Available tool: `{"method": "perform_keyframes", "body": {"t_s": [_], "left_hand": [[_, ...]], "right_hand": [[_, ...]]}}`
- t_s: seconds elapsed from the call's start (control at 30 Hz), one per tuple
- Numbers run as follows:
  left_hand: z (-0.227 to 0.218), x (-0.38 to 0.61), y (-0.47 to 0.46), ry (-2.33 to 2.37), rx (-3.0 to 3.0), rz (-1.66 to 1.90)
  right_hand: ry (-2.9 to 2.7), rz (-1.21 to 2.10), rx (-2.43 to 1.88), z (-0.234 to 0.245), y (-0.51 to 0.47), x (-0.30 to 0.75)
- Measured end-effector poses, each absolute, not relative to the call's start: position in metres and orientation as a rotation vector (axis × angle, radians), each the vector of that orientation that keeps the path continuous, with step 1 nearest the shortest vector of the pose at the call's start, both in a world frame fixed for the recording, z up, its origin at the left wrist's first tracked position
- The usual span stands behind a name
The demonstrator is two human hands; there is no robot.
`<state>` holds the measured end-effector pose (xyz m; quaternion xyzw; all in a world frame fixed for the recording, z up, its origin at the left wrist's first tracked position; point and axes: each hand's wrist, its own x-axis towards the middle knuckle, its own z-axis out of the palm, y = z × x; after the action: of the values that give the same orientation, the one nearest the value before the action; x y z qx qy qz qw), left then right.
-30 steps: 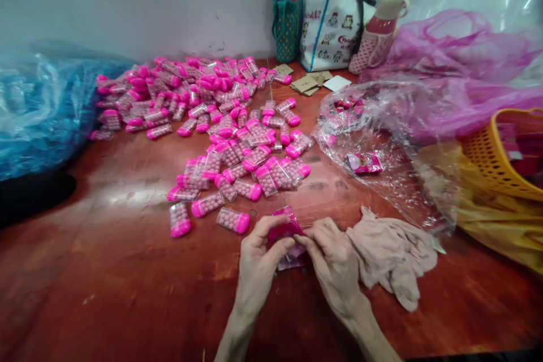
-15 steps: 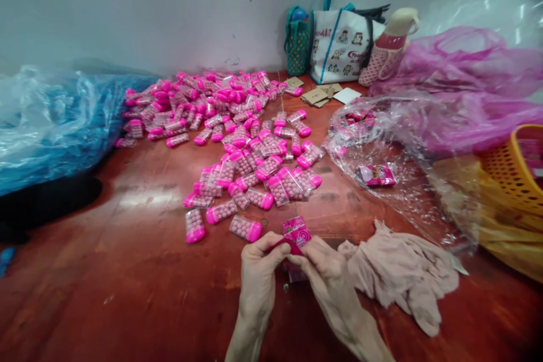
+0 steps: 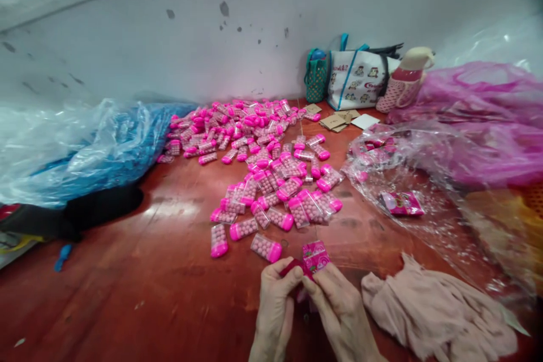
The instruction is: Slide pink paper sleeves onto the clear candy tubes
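Note:
Near the bottom centre, my left hand pinches a dark pink edge between thumb and fingers. It belongs to a small pink printed packet with swirl patterns. Closed on the right side of that packet is my right hand. The two thumbs nearly meet, and my fingers cover much of the packet's lower part. Just beyond my left hand lies a clear candy container with a bright pink cap and pale pink balls inside. A heap of the same containers spreads back to the wall.
Blue and clear plastic sheeting lies at the left, near a black bundle. To the right are a pinkish cloth, another pink packet on clear film and pink plastic bags. A white tote and bottles stand along the wall.
The view has tilted up and swung left, so everything sits lower and farther right. Both hands still grip the pink packet, in nearly the same pose.

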<state>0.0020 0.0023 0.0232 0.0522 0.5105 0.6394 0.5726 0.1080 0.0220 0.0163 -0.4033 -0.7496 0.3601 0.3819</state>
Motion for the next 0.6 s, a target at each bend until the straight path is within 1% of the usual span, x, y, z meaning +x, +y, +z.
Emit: {"method": "perform_keyframes", "body": {"t_s": [0.23, 0.47, 0.6], "left_hand": [[0.025, -0.005, 0.003, 1.190, 0.217, 1.537], [0.023, -0.008, 0.005, 1.228, 0.138, 1.571], [0.024, -0.013, 0.004, 1.247, 0.125, 1.603]], "right_hand": [[-1.676, 1.299, -1.241, 0.018, 0.026, 0.101], [-1.701, 1.252, -1.219, 0.028, 0.020, 0.090], [-1.612, 1.441, -1.276, 0.026, 0.022, 0.092]]}}
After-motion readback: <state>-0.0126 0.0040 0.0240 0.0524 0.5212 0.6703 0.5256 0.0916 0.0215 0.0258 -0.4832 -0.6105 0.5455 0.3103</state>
